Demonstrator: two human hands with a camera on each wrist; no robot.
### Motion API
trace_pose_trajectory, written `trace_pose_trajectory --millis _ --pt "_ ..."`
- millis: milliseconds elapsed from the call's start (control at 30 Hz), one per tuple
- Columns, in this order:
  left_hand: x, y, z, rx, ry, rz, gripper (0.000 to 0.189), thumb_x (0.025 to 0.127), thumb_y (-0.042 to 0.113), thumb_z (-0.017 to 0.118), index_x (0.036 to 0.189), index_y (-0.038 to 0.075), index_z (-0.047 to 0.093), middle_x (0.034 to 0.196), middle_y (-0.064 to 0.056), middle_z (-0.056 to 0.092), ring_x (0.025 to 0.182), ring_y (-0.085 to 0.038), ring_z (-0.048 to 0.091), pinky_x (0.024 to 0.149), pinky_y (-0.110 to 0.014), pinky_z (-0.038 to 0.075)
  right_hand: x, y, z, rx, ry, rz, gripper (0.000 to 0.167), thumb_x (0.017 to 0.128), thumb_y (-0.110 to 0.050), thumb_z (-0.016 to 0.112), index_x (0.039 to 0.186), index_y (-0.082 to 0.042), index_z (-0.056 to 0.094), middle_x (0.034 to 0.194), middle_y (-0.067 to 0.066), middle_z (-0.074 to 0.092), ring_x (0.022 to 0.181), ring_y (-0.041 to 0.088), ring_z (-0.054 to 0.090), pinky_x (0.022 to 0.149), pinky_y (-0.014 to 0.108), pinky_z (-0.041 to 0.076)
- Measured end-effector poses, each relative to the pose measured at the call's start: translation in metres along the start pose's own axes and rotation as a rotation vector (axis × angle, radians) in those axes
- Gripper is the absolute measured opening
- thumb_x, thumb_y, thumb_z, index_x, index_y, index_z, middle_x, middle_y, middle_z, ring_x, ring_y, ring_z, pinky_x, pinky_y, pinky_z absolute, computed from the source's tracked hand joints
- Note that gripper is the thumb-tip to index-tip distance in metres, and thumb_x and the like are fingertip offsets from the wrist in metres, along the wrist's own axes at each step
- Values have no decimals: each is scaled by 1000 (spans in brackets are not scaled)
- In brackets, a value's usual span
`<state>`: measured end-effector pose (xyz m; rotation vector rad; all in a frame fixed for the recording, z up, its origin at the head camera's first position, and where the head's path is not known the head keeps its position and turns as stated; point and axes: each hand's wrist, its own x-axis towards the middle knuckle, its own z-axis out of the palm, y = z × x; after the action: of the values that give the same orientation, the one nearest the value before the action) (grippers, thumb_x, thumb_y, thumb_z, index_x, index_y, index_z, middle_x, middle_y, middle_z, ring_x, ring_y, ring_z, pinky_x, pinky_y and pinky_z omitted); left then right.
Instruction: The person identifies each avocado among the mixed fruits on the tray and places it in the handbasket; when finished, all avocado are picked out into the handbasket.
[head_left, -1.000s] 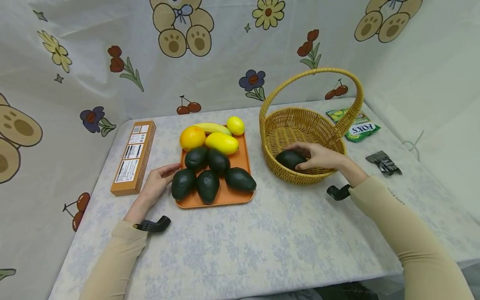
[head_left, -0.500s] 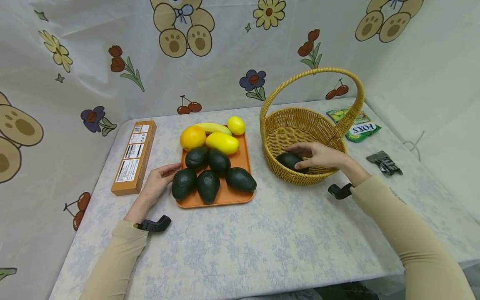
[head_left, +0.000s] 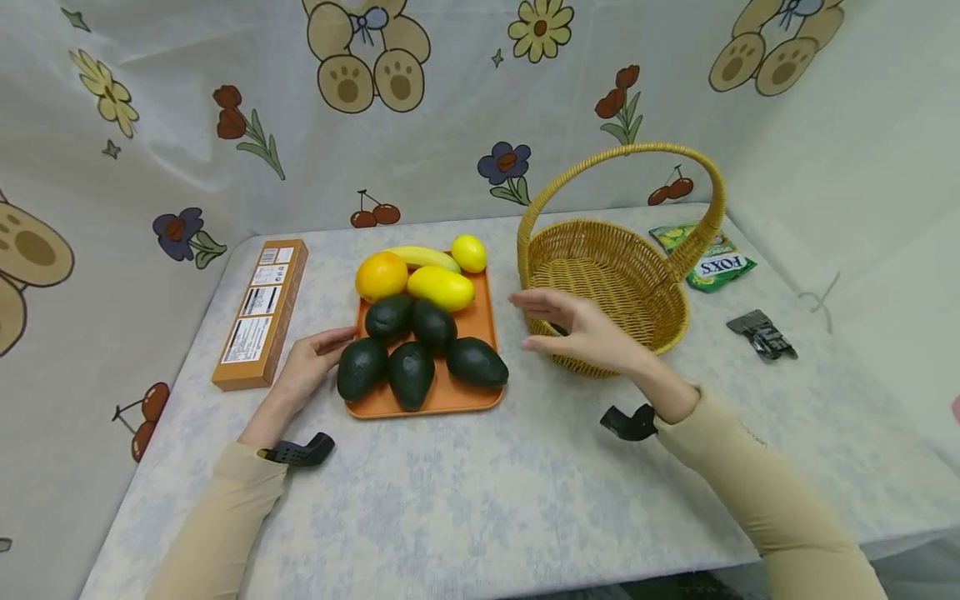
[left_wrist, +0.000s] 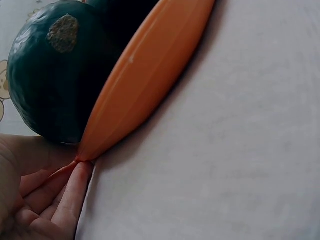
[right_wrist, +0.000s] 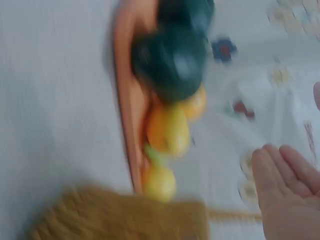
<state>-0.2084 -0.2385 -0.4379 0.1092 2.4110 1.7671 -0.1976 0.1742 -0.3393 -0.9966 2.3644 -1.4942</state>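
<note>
The green packet reads "FOXS" upside down.

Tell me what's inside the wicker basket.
The wicker basket shows bare weave toward its back and right. At the front left, a dark patch peeks between the thumb and fingers of the right hand, which covers too much to tell what it is.

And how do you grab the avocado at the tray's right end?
Probably round its middle, from above and the right, with the right hand. That avocado lies on its side, and the other avocados on the orange tray all sit to its left.
</note>
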Motion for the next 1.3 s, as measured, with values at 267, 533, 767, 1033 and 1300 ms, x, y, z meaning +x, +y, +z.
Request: trace_pose_trajectory --millis 267,533,767,1033,1300 --pt "1 -1 -1 2 4 11 42 96 12 56 134 -3 50 132 -21 52 105 -5 55 86 -13 43 19 19 49 -114 -34 57 73 79 -26 78 139 -2 44 140 8 45 127 25 44 103 30 35" --pt "2 -3 0 22 11 -5 43 95 15 58 135 -1 50 132 -18 53 107 -8 55 87 -14 43 22 34 63 -153 -12 65 72 77 -29 79 136 -2 47 136 11 48 124 25 46 102 35 38" --pt "2 -2 1 12 20 -10 43 95 13 57 135 -1 50 131 -18 53 106 -6 55 86 -14 44 23 40 66 -171 -18 85 74 76 -31 80 136 0 47 135 9 49 122 24 48 100 32 39" --pt "2 -2 1 10 29 -16 41 95 10 57 134 -2 51 132 -19 52 104 -4 55 86 -14 43 24 45 70 -195 -38 129 75 76 -34 80 135 -2 48 128 10 53 117 22 52 97 33 43" --pt "1 -2 1 -2 26 0 42 95 10 57 134 -3 50 132 -21 51 103 -3 55 86 -13 43 25 47 71 -225 7 56 64 77 -29 79 131 -5 53 122 7 58 110 19 55 93 31 46"
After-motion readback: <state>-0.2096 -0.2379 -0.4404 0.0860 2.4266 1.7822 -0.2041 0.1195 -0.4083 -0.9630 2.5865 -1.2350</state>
